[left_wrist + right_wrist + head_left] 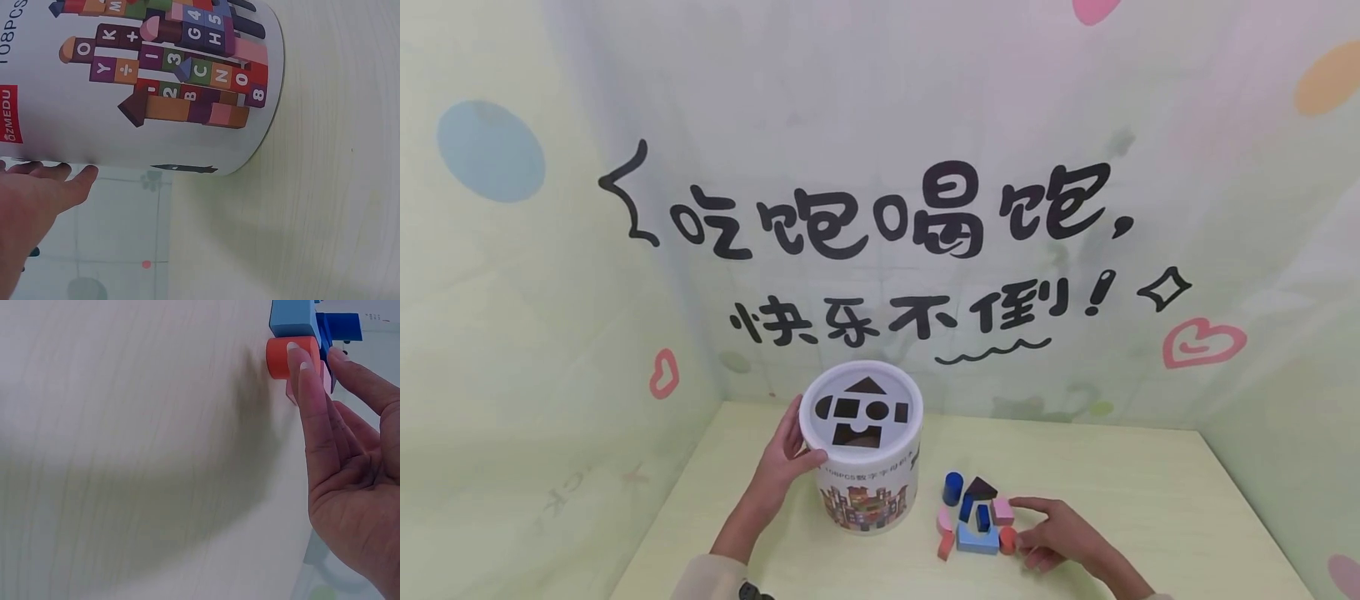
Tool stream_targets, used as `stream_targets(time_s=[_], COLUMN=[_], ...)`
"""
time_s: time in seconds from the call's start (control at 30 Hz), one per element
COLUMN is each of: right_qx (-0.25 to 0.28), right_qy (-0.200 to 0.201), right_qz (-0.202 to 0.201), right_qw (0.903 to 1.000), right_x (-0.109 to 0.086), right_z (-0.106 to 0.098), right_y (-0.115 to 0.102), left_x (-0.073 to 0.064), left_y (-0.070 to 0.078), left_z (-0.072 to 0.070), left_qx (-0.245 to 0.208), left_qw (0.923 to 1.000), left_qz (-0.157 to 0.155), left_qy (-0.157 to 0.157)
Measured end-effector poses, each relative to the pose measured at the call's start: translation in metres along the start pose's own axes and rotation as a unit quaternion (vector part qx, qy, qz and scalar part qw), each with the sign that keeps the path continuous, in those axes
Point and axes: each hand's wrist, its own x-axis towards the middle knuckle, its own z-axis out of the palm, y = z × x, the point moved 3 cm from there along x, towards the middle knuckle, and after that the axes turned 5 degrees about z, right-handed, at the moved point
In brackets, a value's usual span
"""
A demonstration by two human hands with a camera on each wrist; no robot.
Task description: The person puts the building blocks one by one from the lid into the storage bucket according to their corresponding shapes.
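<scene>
A white toy-block bucket (pixel 865 492) stands upright on the table. Its white lid (pixel 880 385) has several shaped holes, among them a triangle, a square and a circle. My left hand (pixel 785 458) holds the bucket's left side near the top, thumb at the front of the rim. My right hand (pixel 1060 533) reaches in at the right of a cluster of small blocks, index fingertip at a pink block (pixel 1003 511). Other fingertips lie right at an orange cylinder (pixel 284 357). Beside it sits a light-blue notched block (pixel 977 540).
Around these lie a blue cylinder (pixel 953 488), a dark triangular block (pixel 981 488), small dark-blue blocks (pixel 983 518), a pink rounded block (pixel 944 522) and an orange-red block (pixel 945 546). Printed cloth walls (pixel 850 100) enclose the pale wooden table (pixel 1112 467).
</scene>
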Motion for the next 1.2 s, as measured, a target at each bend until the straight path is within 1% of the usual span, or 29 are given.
stream_targets(time_s=[0.23, 0.4, 0.53, 0.73, 0.9, 0.97, 1.07, 1.2], right_qx=[-0.008, 0.0, 0.008, -0.001, -0.008, -0.006, 0.001, 0.012], right_qy=[0.013, 0.014, 0.016, 0.004, 0.001, 0.001, 0.001, -0.005], right_qz=[0.003, 0.008, 0.011, 0.008, 0.029, 0.032, 0.029, 0.02], right_qw=[0.9999, 0.9999, 0.9998, 1.0, 0.9996, 0.9995, 0.9996, 0.9997], right_x=[0.001, 0.002, 0.002, 0.003, 0.007, 0.008, 0.009, 0.008], right_z=[0.003, 0.005, 0.005, 0.009, 0.017, 0.02, 0.023, 0.024], right_y=[-0.001, 0.0, 0.001, 0.006, 0.011, 0.013, 0.014, 0.014], left_x=[0.0, 0.0, 0.001, 0.001, 0.0, 0.0, 0.0, 0.0], left_y=[0.0, 0.0, -0.003, -0.006, -0.006, -0.007, -0.007, -0.008], left_z=[0.0, 0.001, 0.001, 0.003, 0.005, 0.005, 0.006, 0.006], left_qx=[-0.006, 0.004, 0.015, 0.014, 0.018, 0.021, 0.024, 0.026], left_qw=[0.9999, 0.9995, 0.9992, 0.9991, 0.9992, 0.9991, 0.9991, 0.9992], left_qz=[0.006, 0.022, 0.025, 0.025, 0.019, 0.019, 0.016, 0.003], left_qy=[-0.008, -0.022, -0.027, -0.031, -0.031, -0.03, -0.031, -0.031])
